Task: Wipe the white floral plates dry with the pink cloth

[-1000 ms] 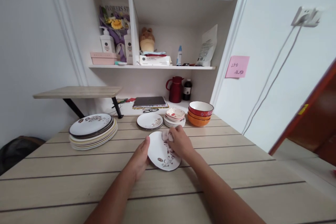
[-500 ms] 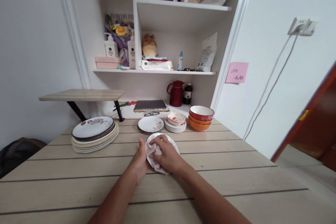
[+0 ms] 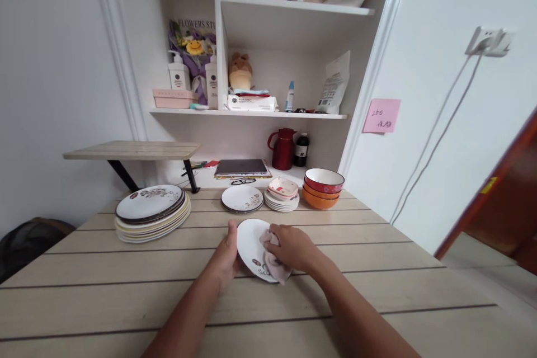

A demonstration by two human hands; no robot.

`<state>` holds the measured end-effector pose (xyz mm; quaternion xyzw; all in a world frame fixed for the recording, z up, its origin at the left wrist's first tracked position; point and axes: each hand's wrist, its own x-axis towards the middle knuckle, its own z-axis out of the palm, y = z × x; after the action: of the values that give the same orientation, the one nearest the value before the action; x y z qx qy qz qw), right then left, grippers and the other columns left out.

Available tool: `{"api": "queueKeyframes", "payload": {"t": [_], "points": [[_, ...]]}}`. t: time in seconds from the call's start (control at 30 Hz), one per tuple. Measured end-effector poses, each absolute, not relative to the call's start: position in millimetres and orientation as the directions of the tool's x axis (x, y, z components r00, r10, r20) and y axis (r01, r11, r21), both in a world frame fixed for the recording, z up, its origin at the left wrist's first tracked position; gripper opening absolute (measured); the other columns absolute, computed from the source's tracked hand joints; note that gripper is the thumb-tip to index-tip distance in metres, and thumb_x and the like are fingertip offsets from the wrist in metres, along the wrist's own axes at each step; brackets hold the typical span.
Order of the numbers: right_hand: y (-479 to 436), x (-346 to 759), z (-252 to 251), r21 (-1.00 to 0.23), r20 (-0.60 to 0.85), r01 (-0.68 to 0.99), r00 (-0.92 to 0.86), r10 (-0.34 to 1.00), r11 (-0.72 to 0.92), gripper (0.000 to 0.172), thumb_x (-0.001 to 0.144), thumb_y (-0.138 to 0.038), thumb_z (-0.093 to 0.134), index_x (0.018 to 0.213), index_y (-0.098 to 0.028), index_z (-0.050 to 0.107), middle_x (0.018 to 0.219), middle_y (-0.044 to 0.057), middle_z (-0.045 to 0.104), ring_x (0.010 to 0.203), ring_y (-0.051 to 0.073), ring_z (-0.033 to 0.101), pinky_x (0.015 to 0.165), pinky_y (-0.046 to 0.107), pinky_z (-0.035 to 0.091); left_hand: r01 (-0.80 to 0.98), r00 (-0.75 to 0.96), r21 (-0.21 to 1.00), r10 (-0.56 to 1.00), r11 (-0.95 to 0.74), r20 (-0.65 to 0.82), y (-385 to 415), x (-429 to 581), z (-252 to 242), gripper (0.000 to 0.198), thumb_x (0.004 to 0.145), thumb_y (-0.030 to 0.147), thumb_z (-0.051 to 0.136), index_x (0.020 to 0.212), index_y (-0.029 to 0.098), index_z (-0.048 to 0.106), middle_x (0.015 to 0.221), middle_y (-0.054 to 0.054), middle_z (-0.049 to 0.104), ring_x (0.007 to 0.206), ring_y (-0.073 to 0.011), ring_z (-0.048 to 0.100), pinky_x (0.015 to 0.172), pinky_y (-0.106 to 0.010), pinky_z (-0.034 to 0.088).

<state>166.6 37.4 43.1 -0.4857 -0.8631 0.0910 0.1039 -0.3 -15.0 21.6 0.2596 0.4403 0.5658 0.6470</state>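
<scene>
A white plate [image 3: 251,240] with a dark rim and a brown flower print is held tilted above the wooden table, its face toward me. My left hand [image 3: 226,254] grips its left edge, thumb up along the rim and the other fingers hidden behind. A crumpled pale pink cloth [image 3: 274,263] is bunched under my right hand [image 3: 291,246], which presses it against the plate's right side. Just beyond lie similar flowered plates [image 3: 241,199] and a stack of small white plates [image 3: 282,205] topped with pink-patterned square bowls [image 3: 283,187].
A tall plate stack [image 3: 153,215] stands at the left by a small wooden riser [image 3: 134,150]. Red and orange bowls [image 3: 322,187] are nested at the back right. Behind them are a closed laptop [image 3: 242,166], glasses [image 3: 243,182] and a red thermos jug [image 3: 282,149].
My right hand and the cloth have moved from the plate's left and middle to its right side. More of the plate's white face and its printed flowers now show.
</scene>
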Motion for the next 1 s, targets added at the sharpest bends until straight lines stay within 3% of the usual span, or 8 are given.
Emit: {"api": "queueKeyframes", "payload": {"t": [0.1, 0.17, 0.27, 0.37, 0.47, 0.63, 0.8, 1.0], "points": [[26, 161, 46, -0.249, 0.113, 0.769, -0.581, 0.806, 0.589, 0.027, 0.085, -0.041, 0.050, 0.098, -0.019, 0.061, 0.091, 0.009, 0.066, 0.079, 0.022, 0.060, 0.065, 0.030, 0.035, -0.499, -0.011, 0.832, 0.959, 0.241, -0.285, -17, 0, 23, 0.060, 0.089, 0.060, 0.032, 0.118, 0.017, 0.061, 0.105, -0.012, 0.072, 0.100, -0.0240, 0.066, 0.081, -0.035, 0.053], [21, 155, 45, -0.316, 0.174, 0.670, -0.655, 0.735, 0.672, 0.023, 0.082, -0.038, 0.056, 0.097, -0.020, 0.059, 0.094, 0.007, 0.064, 0.081, 0.020, 0.058, 0.068, 0.029, 0.037, -0.507, 0.005, 0.830, 0.964, 0.232, -0.266, -17, 1, 24, 0.062, 0.088, 0.061, 0.032, 0.120, 0.016, 0.060, 0.103, -0.013, 0.072, 0.097, -0.0248, 0.067, 0.078, -0.035, 0.054], [20, 142, 39, -0.424, 0.337, 0.459, -0.720, 0.607, 0.780, 0.025, 0.079, -0.031, 0.063, 0.102, -0.022, 0.057, 0.106, 0.005, 0.058, 0.095, 0.020, 0.053, 0.078, 0.030, 0.040, -0.513, 0.033, 0.826, 0.967, 0.232, -0.251, -18, 1, 25, 0.063, 0.087, 0.062, 0.033, 0.121, 0.015, 0.059, 0.101, -0.015, 0.072, 0.094, -0.0255, 0.068, 0.076, -0.036, 0.055], [28, 133, 32, -0.441, 0.437, 0.367, -0.709, 0.553, 0.819, 0.031, 0.078, -0.023, 0.064, 0.107, -0.023, 0.056, 0.116, 0.006, 0.053, 0.105, 0.020, 0.049, 0.088, 0.033, 0.039, -0.513, 0.031, 0.826, 0.966, 0.234, -0.255, -19, 1, 25, 0.063, 0.087, 0.062, 0.034, 0.123, 0.017, 0.057, 0.104, -0.014, 0.071, 0.093, -0.0254, 0.068, 0.075, -0.036, 0.055], [42, 135, 27, -0.421, 0.411, 0.483, -0.653, 0.636, 0.768, 0.030, 0.081, -0.020, 0.060, 0.110, -0.024, 0.057, 0.121, 0.007, 0.052, 0.110, 0.021, 0.047, 0.091, 0.035, 0.037, -0.509, -0.010, 0.838, 0.972, 0.197, -0.234, -19, 1, 24, 0.060, 0.087, 0.060, 0.036, 0.124, 0.018, 0.057, 0.110, -0.013, 0.070, 0.097, -0.0241, 0.067, 0.078, -0.035, 0.054], [56, 156, 29, -0.369, 0.228, 0.751, -0.497, 0.837, 0.547, 0.027, 0.085, -0.028, 0.055, 0.111, -0.023, 0.059, 0.115, 0.009, 0.055, 0.107, 0.023, 0.051, 0.086, 0.033, 0.038, -0.482, -0.054, 0.854, 0.966, 0.196, -0.252, -17, 0, 21, 0.059, 0.087, 0.061, 0.037, 0.123, 0.019, 0.058, 0.113, -0.012, 0.069, 0.103, -0.0231, 0.065, 0.082, -0.034, 0.052], [37, 170, 46, -0.227, 0.091, 0.823, -0.514, 0.853, 0.520, 0.033, 0.084, -0.035, 0.054, 0.114, -0.022, 0.057, 0.112, 0.012, 0.056, 0.096, 0.025, 0.059, 0.074, 0.032, 0.040, -0.420, 0.074, 0.853, 0.949, 0.309, -0.307, -21, -3, 25, 0.067, 0.084, 0.068, 0.033, 0.125, 0.021, 0.057, 0.108, -0.011, 0.071, 0.101, -0.0261, 0.066, 0.085, -0.039, 0.050], [19, 173, 60, -0.109, 0.096, 0.755, -0.639, 0.763, 0.646, 0.023, 0.085, -0.031, 0.051, 0.103, -0.019, 0.059, 0.104, 0.011, 0.061, 0.091, 0.024, 0.060, 0.072, 0.032, 0.040, -0.414, 0.139, 0.855, 0.950, 0.313, -0.280, -21, -5, 25, 0.072, 0.081, 0.070, 0.037, 0.123, 0.016, 0.059, 0.106, -0.013, 0.071, 0.101, -0.0288, 0.065, 0.088, -0.040, 0.047]]}}
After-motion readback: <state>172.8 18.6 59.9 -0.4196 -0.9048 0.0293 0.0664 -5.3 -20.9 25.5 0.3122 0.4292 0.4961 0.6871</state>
